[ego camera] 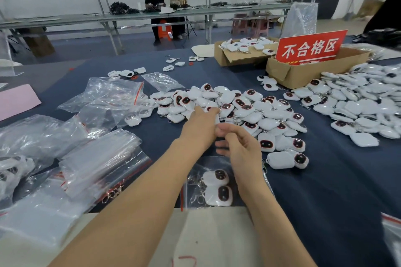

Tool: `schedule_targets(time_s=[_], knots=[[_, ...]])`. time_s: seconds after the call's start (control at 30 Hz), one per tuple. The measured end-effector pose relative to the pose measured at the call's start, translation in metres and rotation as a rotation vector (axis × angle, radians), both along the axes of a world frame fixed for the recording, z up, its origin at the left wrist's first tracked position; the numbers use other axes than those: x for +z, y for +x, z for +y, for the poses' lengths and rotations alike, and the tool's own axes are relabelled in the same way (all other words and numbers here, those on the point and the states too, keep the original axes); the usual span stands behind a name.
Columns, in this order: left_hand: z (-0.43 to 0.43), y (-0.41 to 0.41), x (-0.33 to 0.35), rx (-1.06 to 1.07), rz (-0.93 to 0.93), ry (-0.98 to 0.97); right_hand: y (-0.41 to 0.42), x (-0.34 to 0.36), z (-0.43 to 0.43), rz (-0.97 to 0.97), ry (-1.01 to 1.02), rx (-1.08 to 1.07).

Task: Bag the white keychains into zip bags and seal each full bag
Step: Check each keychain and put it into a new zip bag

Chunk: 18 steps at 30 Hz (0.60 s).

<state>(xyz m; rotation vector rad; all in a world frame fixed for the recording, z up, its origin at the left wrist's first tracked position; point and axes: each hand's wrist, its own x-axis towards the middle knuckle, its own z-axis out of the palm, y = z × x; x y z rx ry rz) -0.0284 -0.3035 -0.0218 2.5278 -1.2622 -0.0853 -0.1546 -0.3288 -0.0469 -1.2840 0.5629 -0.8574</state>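
The left hand (200,128) reaches away from the near edge. Its fingers (202,112) are bent down onto the near edge of the pile of white keychains (249,110); whether they have closed on one I cannot tell. Just right of it is the right hand (240,149), its fingers (221,144) curled, thumb tip close to the left hand. It hangs over the top of a clear zip bag (195,182), and I cannot tell if it pinches the film. The bag lies flat on the blue table (325,191) with two keychains inside. Left of the arms sits a stack of empty bags (104,158). Far right are a bigger heap (358,102) of keychains, a cardboard box (303,73) and a red sign (310,47).
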Motion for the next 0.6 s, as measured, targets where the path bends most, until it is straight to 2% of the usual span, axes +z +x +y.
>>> schedule_targets(time_s=[0.07,0.13,0.23,0.3,0.37,0.47,0.6], knots=[[0.001,-0.002,-0.003,0.014,-0.035,-0.082,0.0,-0.001,0.0,-0.008,0.013,-0.018],[0.012,-0.003,-0.001,0.058,-0.004,-0.293,-0.001,-0.002,-0.001,0.0,0.003,-0.03],[0.045,-0.01,0.006,0.079,0.189,-0.626,-0.001,-0.006,-0.001,0.06,-0.143,-0.018],[0.067,-0.016,0.009,0.054,0.354,-0.755,0.002,-0.007,0.001,0.069,-0.254,0.048],[0.081,-0.025,0.009,0.027,0.473,-0.788,0.005,-0.004,0.006,0.05,-0.311,0.155],[0.087,-0.032,0.005,0.025,0.544,-0.782,0.006,-0.003,0.011,0.03,-0.388,0.202],[0.089,-0.03,-0.003,-0.037,0.588,-0.715,0.001,-0.003,0.008,-0.003,-0.335,0.206]])
